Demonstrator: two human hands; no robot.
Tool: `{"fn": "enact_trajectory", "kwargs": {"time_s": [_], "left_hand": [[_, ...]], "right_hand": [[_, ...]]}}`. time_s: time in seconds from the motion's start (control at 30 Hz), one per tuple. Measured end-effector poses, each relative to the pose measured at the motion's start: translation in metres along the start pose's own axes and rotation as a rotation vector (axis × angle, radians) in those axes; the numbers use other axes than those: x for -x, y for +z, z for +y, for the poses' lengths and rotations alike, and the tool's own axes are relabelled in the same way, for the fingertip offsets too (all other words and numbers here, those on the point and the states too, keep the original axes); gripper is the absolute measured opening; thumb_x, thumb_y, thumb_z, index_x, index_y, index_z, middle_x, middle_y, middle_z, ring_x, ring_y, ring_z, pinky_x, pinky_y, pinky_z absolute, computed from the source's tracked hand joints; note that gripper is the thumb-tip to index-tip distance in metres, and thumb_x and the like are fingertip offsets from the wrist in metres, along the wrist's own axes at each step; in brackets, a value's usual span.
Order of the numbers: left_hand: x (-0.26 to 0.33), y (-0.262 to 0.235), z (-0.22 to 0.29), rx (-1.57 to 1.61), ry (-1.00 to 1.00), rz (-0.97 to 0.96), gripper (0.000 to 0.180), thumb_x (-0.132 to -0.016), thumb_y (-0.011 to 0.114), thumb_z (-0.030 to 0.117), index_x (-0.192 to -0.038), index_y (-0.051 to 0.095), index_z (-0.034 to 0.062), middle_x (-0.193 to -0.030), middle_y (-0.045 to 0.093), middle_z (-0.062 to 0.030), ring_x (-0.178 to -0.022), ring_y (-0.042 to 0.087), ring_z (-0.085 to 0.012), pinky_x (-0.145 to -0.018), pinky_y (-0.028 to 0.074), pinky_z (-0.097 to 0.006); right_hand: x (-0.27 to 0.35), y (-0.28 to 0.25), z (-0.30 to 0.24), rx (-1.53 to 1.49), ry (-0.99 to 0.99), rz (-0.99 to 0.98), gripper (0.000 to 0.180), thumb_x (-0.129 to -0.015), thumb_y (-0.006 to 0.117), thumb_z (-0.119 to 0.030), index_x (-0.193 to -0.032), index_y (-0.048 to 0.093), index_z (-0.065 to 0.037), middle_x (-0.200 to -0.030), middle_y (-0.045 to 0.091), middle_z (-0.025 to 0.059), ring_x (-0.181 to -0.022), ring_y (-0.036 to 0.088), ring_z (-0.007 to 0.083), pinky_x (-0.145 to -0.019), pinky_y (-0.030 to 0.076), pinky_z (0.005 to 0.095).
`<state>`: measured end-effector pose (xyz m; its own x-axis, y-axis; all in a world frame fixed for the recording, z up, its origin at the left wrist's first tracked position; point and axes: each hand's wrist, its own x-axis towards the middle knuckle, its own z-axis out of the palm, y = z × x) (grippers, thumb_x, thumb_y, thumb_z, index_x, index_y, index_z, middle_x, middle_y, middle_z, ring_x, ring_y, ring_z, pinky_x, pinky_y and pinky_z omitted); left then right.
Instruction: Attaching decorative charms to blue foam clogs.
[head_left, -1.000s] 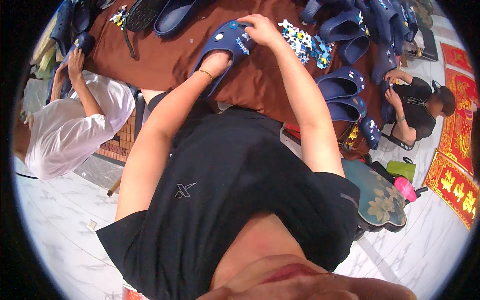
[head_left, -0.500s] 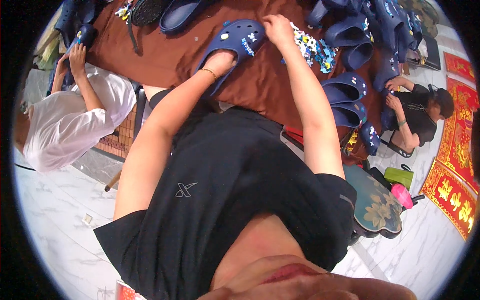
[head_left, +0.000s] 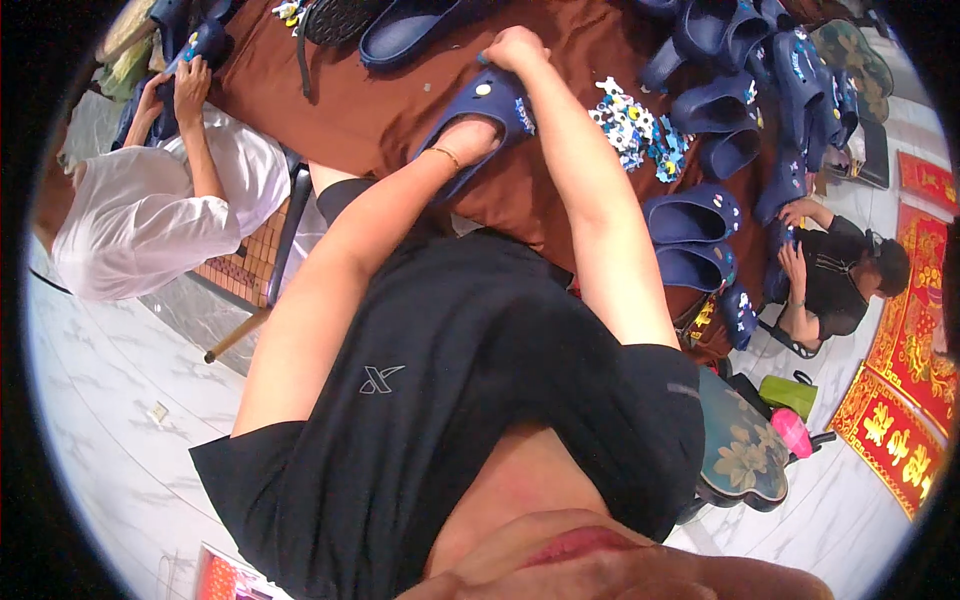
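A navy clog (head_left: 497, 98) with vent holes lies over the brown cloth, its toe pointing away from me. My left hand (head_left: 472, 140) is pushed into its foot opening; the fingers are hidden under the upper. On the upper sit a pale round charm (head_left: 483, 90) and a white-and-blue lettered charm (head_left: 524, 116). Beside the toe, my right hand (head_left: 516, 48) is closed, its fingertips pinching a small blue charm (head_left: 482, 58) at the clog's edge. A pile of loose white, black and blue charms (head_left: 640, 130) lies right of my right forearm.
Brown cloth (head_left: 370, 120) covers the table. Several navy clogs (head_left: 715, 120) stand along the right, another clog (head_left: 410, 35) at the far side. One person in a white shirt (head_left: 150, 235) works at left; another in black (head_left: 835, 280) at right. A flowered stool (head_left: 740, 445) stands behind.
My right hand has moved left across the clog's toe and its fingertips now meet the small blue charm. My left hand stays inside the clog. The whole view has shifted slightly.
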<state>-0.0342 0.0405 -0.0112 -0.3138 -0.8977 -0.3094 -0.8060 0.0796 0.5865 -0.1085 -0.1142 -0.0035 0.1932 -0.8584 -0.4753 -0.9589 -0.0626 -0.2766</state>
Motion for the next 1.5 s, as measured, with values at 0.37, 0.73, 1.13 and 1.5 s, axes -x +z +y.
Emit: {"fn": "enact_trajectory", "kwargs": {"time_s": [0.37,0.73,1.13,1.5], "left_hand": [[-0.001,0.005,-0.005,0.084,0.055,0.032,0.032,-0.076,0.047,0.019,-0.101,0.055,0.0009,-0.1,0.055,-0.0251,-0.089,0.055,-0.0379,-0.081,0.043,-0.045],[0.0,0.002,-0.003,0.067,0.043,-0.029,0.032,-0.075,0.046,0.015,-0.102,0.055,0.0007,-0.1,0.056,-0.0247,-0.091,0.055,-0.0367,-0.081,0.043,-0.044],[0.0,0.003,-0.003,0.026,0.069,0.084,0.032,-0.078,0.045,0.021,-0.1,0.058,0.003,-0.1,0.056,-0.0236,-0.09,0.055,-0.0375,-0.081,0.043,-0.045],[-0.004,0.012,-0.012,0.031,0.062,0.087,0.028,-0.078,0.048,0.022,-0.092,0.059,0.0012,-0.094,0.058,-0.0243,-0.087,0.055,-0.0389,-0.079,0.043,-0.046]], "right_hand": [[0.013,-0.033,0.05,0.022,-0.229,-0.146,0.037,-0.066,0.069,-0.035,-0.092,0.066,-0.009,-0.093,0.064,0.0096,-0.089,0.059,0.022,-0.083,0.044,0.0323],[0.009,-0.015,0.031,0.298,-0.106,-0.061,0.049,-0.066,0.067,-0.033,-0.108,0.057,-0.01,-0.113,0.056,0.0115,-0.106,0.052,0.0252,-0.09,0.04,0.0353],[0.017,-0.014,0.105,-0.314,-0.223,0.251,0.038,-0.069,0.061,-0.034,-0.099,0.064,-0.012,-0.099,0.063,0.0104,-0.095,0.058,0.0272,-0.084,0.045,0.0364],[0.066,-0.018,0.139,0.306,0.316,0.212,0.045,-0.07,0.066,-0.041,-0.1,0.063,-0.008,-0.103,0.062,0.0115,-0.096,0.06,0.0267,-0.08,0.046,0.0392]]}}
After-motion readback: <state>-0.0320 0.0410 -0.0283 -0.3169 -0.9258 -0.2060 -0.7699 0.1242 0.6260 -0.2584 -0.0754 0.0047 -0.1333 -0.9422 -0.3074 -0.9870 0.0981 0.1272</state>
